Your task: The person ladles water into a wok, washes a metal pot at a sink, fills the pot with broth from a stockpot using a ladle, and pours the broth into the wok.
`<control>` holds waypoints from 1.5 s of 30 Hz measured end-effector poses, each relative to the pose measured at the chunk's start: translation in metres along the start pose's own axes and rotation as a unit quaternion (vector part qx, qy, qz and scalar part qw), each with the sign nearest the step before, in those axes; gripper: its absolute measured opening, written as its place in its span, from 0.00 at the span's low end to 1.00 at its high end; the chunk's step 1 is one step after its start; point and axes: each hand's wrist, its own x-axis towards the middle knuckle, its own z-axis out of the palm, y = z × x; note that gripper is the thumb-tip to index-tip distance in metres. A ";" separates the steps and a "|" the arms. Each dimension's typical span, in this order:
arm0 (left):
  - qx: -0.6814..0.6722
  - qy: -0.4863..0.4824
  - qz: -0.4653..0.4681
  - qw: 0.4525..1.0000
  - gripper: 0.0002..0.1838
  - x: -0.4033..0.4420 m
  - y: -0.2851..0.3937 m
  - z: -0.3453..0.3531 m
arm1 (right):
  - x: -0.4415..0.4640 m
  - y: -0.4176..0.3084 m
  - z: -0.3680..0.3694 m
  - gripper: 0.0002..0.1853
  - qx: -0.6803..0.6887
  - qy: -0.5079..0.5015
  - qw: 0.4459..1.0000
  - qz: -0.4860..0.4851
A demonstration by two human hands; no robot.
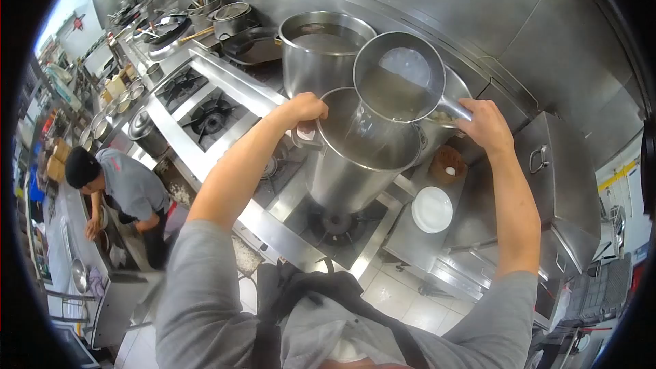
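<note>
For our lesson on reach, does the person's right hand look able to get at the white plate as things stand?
Probably not at once: the right hand grips the saucepan's handle, pouring liquid into the stockpot. Otherwise, the way down to the white plate looks fairly clear.

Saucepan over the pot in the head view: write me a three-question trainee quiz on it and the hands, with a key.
1. Which hand grips the handle of the saucepan?
2. True or false: the saucepan is resting on a burner.
3. The left hand is at:
A) the white plates
B) the rim of the front pot
C) the oven door

Key:
1. The right hand.
2. False; it is held tilted above the front pot.
3. B
</note>
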 end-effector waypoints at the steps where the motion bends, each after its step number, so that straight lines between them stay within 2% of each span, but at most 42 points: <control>1: -0.023 -0.009 -0.002 1.000 0.11 -0.006 -0.001 -0.003 | -0.001 -0.002 0.005 0.23 -0.012 0.009 1.000 -0.026; 5: -0.024 0.042 -0.030 0.998 0.11 -0.028 -0.016 -0.006 | -0.002 -0.010 0.027 0.21 -0.049 0.056 0.990 -0.118; 7: -0.013 0.063 -0.041 0.997 0.10 -0.037 -0.026 -0.009 | -0.004 -0.026 0.030 0.22 -0.053 0.044 0.991 -0.117; 14: -0.025 0.062 -0.057 0.996 0.10 -0.054 -0.076 -0.031 | 0.003 -0.067 0.065 0.23 -0.100 0.052 0.977 -0.183; 20: -0.054 0.070 -0.057 0.994 0.12 -0.034 -0.129 -0.061 | 0.028 -0.102 0.100 0.27 -0.117 0.102 0.958 -0.242; 24: -0.070 0.044 -0.064 0.995 0.12 -0.011 -0.155 -0.092 | 0.049 -0.131 0.123 0.29 -0.134 0.095 0.954 -0.250; 27: -0.068 0.048 -0.058 0.995 0.12 0.012 -0.177 -0.118 | 0.073 -0.147 0.137 0.29 -0.139 0.060 0.960 -0.235; 29: -0.055 0.044 -0.043 0.997 0.12 0.030 -0.189 -0.134 | 0.084 -0.154 0.146 0.28 -0.051 -0.004 0.987 -0.149; 31: -0.070 0.049 -0.019 0.996 0.11 0.040 -0.186 -0.151 | 0.100 -0.158 0.149 0.27 -0.022 -0.027 0.993 -0.112; 32: -0.110 0.024 -0.046 0.993 0.11 0.049 -0.185 -0.159 | 0.109 -0.156 0.148 0.27 0.000 -0.010 0.994 -0.113; 33: -0.135 0.024 -0.036 0.990 0.10 0.059 -0.192 -0.162 | 0.117 -0.156 0.147 0.27 0.022 0.007 0.993 -0.115; 34: -0.132 0.020 -0.034 0.990 0.10 0.062 -0.188 -0.170 | 0.125 -0.160 0.143 0.26 0.046 0.007 0.996 -0.076; 35: -0.128 0.017 -0.030 0.991 0.10 0.065 -0.182 -0.178 | 0.134 -0.153 0.142 0.25 0.084 0.023 0.993 -0.081; 37: -0.129 0.004 -0.031 0.991 0.10 0.080 -0.189 -0.190 | 0.152 -0.147 0.135 0.26 0.115 0.021 0.993 -0.008; 38: -0.129 -0.003 -0.029 0.991 0.11 0.087 -0.191 -0.195 | 0.161 -0.143 0.130 0.26 0.111 0.022 0.994 -0.003; 40: -0.113 0.001 -0.016 0.994 0.11 0.095 -0.198 -0.200 | 0.184 -0.136 0.123 0.26 0.111 0.014 0.991 0.068; 43: -0.061 0.018 -0.004 0.998 0.13 0.105 -0.210 -0.200 | 0.222 -0.127 0.125 0.27 0.080 0.061 0.994 0.044; 45: -0.033 0.036 0.006 0.999 0.16 0.110 -0.216 -0.196 | 0.250 -0.126 0.131 0.27 -0.009 0.082 0.996 0.036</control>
